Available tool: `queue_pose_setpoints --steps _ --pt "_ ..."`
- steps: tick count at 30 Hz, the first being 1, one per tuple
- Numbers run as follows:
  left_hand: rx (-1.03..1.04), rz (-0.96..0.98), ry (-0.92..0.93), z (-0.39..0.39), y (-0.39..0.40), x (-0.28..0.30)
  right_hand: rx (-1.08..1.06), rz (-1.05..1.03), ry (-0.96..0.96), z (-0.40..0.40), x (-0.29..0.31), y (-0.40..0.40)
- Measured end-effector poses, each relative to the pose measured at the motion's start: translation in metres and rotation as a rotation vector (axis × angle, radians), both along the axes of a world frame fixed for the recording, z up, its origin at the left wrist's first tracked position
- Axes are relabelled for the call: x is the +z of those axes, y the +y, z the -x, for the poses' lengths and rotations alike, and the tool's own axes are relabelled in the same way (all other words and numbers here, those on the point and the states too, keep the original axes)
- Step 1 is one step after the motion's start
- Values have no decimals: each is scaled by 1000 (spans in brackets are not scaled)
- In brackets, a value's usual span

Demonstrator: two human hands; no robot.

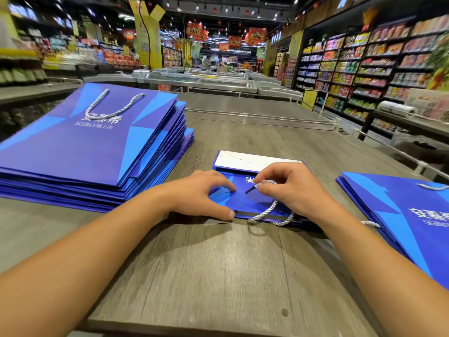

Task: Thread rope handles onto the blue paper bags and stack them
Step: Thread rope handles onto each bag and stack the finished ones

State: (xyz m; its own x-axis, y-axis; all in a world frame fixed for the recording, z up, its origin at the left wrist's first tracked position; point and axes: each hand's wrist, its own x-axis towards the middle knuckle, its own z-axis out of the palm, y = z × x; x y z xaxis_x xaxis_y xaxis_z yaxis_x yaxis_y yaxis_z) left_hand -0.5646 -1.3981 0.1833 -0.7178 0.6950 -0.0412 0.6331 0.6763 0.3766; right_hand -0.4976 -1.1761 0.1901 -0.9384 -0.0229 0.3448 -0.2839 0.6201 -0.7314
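Both forearms reach out from the near edge of the grey wood tabletop (218,276), angled inward so the hands meet over a flat blue bag (245,200) in the middle. The left hand (201,193) lies palm down on the bag's left end, fingers bent, fingertips pressing its face and the thumb set against the near edge, pinning it; it clasps nothing. The right hand (289,188) is curled over the bag's right half, thumb and forefinger pinching a white twisted rope (269,211) just behind its dark tip (250,189), which points left across the blue face. The rope loops down from the fingers and over the bag's near edge onto the wood. A small hole shows in the bag just below the tip. The bag's far flap shows white.

Bare wood lies open between the arms, and a strip runs beyond the bag to the far edge.

To the right, close beside the right forearm, a low pile (401,215) of blue bags runs off the frame's edge, rope ends poking out. To the left, well apart from the hands, sits a taller stack (92,152), its top bag carrying a white handle (114,104).

Beyond are chest freezers (199,81) and, at right, stocked shelves (364,69).
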Motion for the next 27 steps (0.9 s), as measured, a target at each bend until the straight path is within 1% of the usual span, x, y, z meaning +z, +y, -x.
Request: queue_pose_setpoints --steps 1,6,9,13,21,27 --pt "-20 7 -10 2 -2 -1 1 -21 10 -1 1 0" --pt "2 -136 -48 9 -6 -4 21 -182 28 1 -1 -4" --pt "15 -153 -41 7 -4 -4 7 -266 60 0 0 -10" --pt "13 -129 -28 4 -2 -1 -3 -352 95 1 0 -18" --pt "22 -123 -38 3 -1 0 53 -371 74 0 0 -22" --pt "26 -107 -32 3 -2 1 68 -364 -23 0 0 -19"
